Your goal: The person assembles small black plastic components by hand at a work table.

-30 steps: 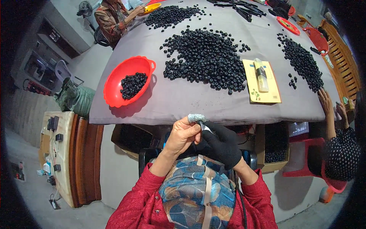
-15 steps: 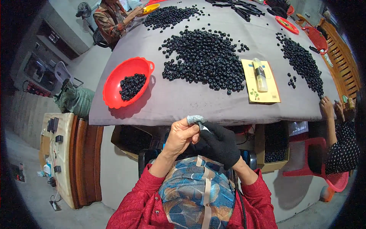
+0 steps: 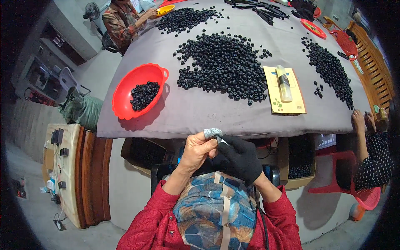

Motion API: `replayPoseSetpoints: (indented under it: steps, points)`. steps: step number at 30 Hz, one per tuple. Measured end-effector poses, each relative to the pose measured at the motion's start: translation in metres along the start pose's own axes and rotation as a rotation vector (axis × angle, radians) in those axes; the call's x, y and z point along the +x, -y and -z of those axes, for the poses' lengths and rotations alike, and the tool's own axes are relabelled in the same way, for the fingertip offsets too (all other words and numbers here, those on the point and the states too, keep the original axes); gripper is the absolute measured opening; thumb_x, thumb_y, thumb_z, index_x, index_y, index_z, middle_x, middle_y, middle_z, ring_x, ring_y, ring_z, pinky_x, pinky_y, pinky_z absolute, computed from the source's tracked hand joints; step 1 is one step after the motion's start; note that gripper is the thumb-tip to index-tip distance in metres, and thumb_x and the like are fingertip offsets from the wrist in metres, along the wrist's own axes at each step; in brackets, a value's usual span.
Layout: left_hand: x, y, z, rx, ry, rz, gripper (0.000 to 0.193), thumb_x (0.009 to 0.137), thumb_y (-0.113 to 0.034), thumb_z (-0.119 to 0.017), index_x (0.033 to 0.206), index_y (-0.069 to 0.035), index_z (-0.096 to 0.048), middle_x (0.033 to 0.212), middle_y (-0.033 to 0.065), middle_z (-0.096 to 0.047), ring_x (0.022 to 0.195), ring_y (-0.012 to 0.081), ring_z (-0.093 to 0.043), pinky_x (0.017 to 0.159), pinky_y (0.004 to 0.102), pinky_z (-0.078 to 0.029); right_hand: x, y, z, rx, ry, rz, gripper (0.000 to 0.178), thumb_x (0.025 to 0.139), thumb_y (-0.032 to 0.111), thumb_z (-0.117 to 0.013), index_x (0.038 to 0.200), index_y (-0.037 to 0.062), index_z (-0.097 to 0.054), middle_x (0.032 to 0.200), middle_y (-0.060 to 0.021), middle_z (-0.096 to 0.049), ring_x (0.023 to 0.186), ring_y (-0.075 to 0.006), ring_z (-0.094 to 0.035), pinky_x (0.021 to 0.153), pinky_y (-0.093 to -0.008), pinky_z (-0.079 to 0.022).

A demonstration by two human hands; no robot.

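Note:
Just in front of the table edge, my left hand [image 3: 196, 151] and my right hand [image 3: 241, 158] meet with their fingertips together. The left is bare except for a grey knitted finger sleeve [image 3: 213, 133] over one finger, and its thumb presses in toward that finger. A black glove covers the right hand, whose fingers are closed in a pinch. A small pale sliver [image 3: 222, 141] shows at the glove's fingertips; what exactly either hand grips is too small and hidden to make out. Beyond them lies a large pile of small black ring-shaped pieces [image 3: 225, 66].
A red bowl [image 3: 118, 98] partly filled with black pieces stands at left. A clear tube [image 3: 284, 85] rests on a yellow booklet [image 3: 273, 98] at right. Other people sit at the far left and right beside further piles. Cardboard boxes [image 3: 298, 183] stand under the table.
My hands stay together in nearly the same spot, with only a slight shift of the fingers. The person at the right has moved their hands a little.

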State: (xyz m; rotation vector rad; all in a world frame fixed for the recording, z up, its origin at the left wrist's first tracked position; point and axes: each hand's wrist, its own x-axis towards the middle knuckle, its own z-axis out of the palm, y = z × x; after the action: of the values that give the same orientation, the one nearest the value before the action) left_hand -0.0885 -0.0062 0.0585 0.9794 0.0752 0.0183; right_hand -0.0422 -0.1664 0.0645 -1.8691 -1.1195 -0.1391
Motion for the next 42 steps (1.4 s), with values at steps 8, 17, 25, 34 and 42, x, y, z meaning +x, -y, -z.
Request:
replayPoseSetpoints:
  steps: [8, 17, 25, 34, 42]
  points:
    - [0.0, 0.0, 0.002, -0.001, 0.036, 0.008, 0.019, 0.082, -0.003, -0.056, 0.1, -0.002, -0.06, 0.072, 0.0003, -0.057, 0.054, 0.0048, -0.049, 0.05, 0.0192, -0.043, 0.002, -0.002, -0.003, -0.106, -0.056, 0.101, 0.032, 0.075, 0.006, -0.062, 0.106, 0.0072, -0.056, 0.094, -0.0116, -0.061, 0.077, -0.0241, -0.062, 0.065, -0.0312, -0.051]
    - [0.003, 0.006, 0.006, 0.011, 0.008, 0.001, 0.02, 0.081, -0.001, -0.055, 0.101, 0.001, -0.059, 0.069, 0.0018, -0.056, 0.053, 0.0062, -0.048, 0.049, 0.0194, -0.041, 0.004, -0.003, -0.004, -0.073, -0.073, 0.115, 0.025, 0.076, 0.006, -0.06, 0.101, 0.006, -0.055, 0.089, -0.0113, -0.061, 0.072, -0.0247, -0.061, 0.061, -0.031, -0.05]
    - [0.004, 0.011, 0.001, -0.098, 0.024, 0.028, 0.016, 0.082, -0.003, -0.057, 0.097, 0.0, -0.06, 0.065, 0.0014, -0.054, 0.053, 0.0074, -0.049, 0.049, 0.0205, -0.04, 0.009, 0.002, 0.0, -0.054, -0.09, 0.024, 0.039, 0.063, 0.015, -0.07, 0.097, 0.0039, -0.056, 0.087, -0.0143, -0.059, 0.074, -0.028, -0.06, 0.063, -0.0338, -0.049]
    - [0.005, 0.017, -0.002, -0.159, 0.028, 0.08, 0.014, 0.082, -0.005, -0.057, 0.095, 0.0, -0.059, 0.068, 0.0022, -0.056, 0.056, 0.0082, -0.051, 0.051, 0.0206, -0.043, 0.006, -0.01, 0.002, 0.266, 0.006, -0.267, 0.039, 0.063, 0.016, -0.069, 0.098, 0.0071, -0.056, 0.082, -0.0127, -0.057, 0.073, -0.0276, -0.058, 0.062, -0.0338, -0.047]
    - [0.005, 0.023, -0.002, -0.117, 0.057, 0.102, 0.013, 0.082, -0.004, -0.056, 0.094, 0.0, -0.059, 0.072, 0.0037, -0.057, 0.057, 0.0089, -0.052, 0.052, 0.0208, -0.044, 0.007, -0.016, 0.001, 0.294, 0.016, -0.263, 0.033, 0.063, 0.012, -0.065, 0.094, 0.0057, -0.055, 0.078, -0.0127, -0.056, 0.072, -0.0283, -0.056, 0.062, -0.0349, -0.045]
